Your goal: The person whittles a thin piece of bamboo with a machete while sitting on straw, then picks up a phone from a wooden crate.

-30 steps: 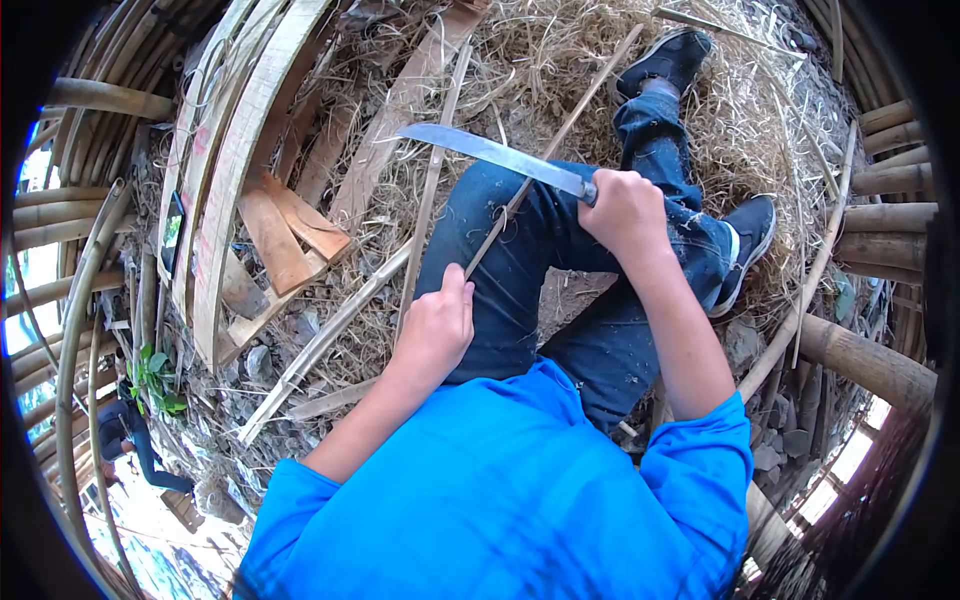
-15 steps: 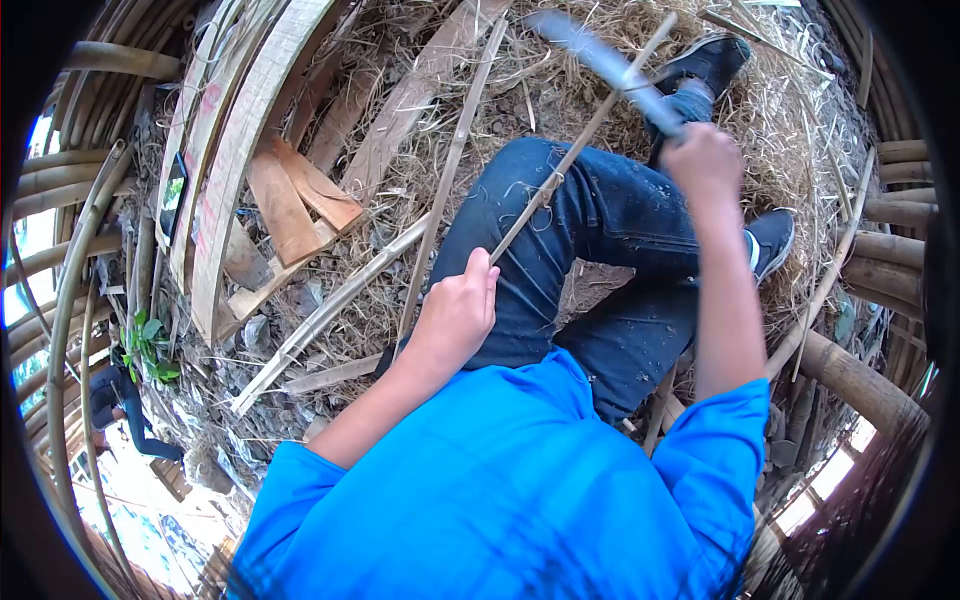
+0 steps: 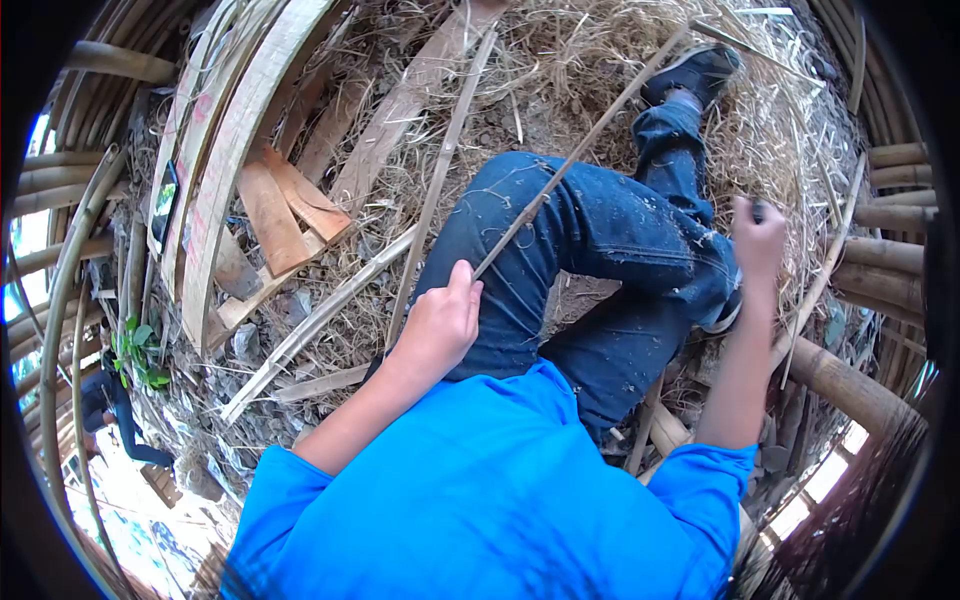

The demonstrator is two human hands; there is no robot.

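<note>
My left hand (image 3: 442,318) is closed round the lower end of a thin bamboo strip (image 3: 580,150), which slants up and right across my raised knee towards my shoe. At the right, beside my lower leg, my right hand (image 3: 758,238) is closed round the dark end of a knife handle (image 3: 757,212). The knife's blade cannot be made out here. Small pale shavings cling to my dark trousers (image 3: 630,230).
Long planks (image 3: 225,170) and short wood pieces (image 3: 275,225) lie at the left, with split bamboo (image 3: 320,325) nearby. Curly shavings (image 3: 570,60) cover the ground ahead. Bamboo poles (image 3: 850,390) stand at the right. Another person (image 3: 115,410) is at the far left.
My right hand has moved down and right, away from the strip, and the blade no longer shows. My left hand has shifted slightly down and left, still round the strip.
</note>
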